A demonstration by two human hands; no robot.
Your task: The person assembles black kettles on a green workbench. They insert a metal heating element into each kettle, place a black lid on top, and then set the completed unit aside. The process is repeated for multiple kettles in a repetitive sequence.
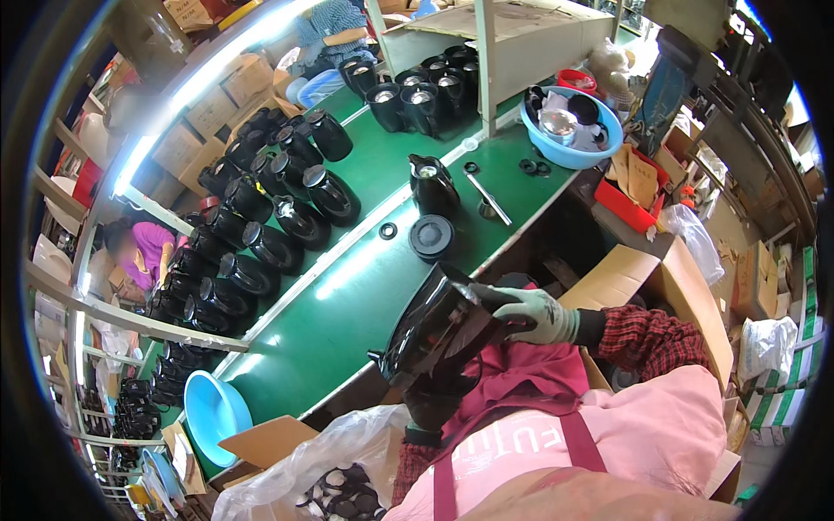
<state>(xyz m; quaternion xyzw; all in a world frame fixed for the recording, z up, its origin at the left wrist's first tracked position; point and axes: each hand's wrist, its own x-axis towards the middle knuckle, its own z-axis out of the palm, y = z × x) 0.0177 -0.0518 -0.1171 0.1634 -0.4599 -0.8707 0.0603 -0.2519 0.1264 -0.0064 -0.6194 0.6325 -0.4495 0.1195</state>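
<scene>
A large glossy black jug [434, 326] is tilted in front of my chest, above my lap. My right hand [540, 314], in a pale green knit glove, grips its right end, with the fingers bent over the dark edge. Only a sliver of my left hand [423, 428] shows under the jug's lower end, and its fingers are hidden. On the green bench ahead stand an upright black jug [432, 184] and a round black lid-like piece [432, 235]. Near them lie a small black ring [388, 231] and a metal rod-like tool with a round foot [488, 200].
Rows of black jugs [304, 221] fill the bench's far left, and more [421, 104] stand at the back. A blue basin [573, 143] holds parts at the right; another blue basin [213, 417] sits lower left. Cardboard boxes [695, 291] and a plastic-lined box [343, 486] flank me.
</scene>
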